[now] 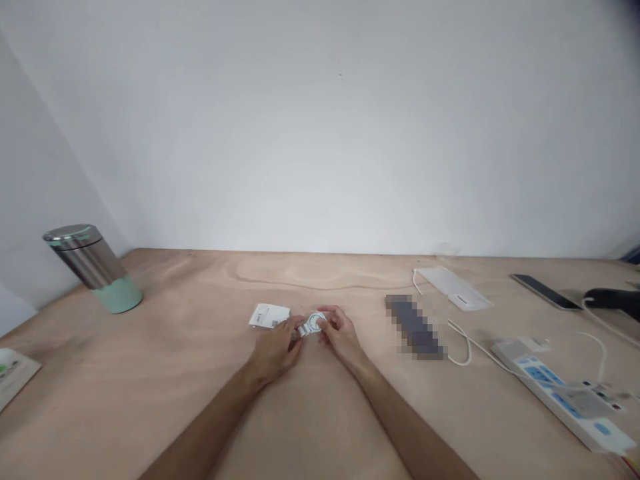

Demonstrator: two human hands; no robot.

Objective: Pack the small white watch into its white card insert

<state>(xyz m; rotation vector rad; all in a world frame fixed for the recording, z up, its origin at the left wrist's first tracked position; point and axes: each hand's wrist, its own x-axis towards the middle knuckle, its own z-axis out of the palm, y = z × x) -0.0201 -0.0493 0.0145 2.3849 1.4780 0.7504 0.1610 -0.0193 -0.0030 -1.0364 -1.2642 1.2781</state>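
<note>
Both my hands meet over a plywood table [210, 300], holding a small white ring-shaped plastic item [313, 324] between them. My left hand [273, 350] pinches its left end, and my right hand [340, 333] grips its round part from the right. A white printed card [269, 315] lies against my left fingers, and I cannot tell whether it is attached to the item. My fingers hide part of the item, so its exact kind is unclear.
A steel and mint-green canister [93, 268] stands at the left. To the right lie a pixelated dark oblong [414, 327], a white flat package [453, 288], a phone [545, 291], white cables [463, 347], and a white power strip [560, 393]. Paper [15, 377] sits at the left edge.
</note>
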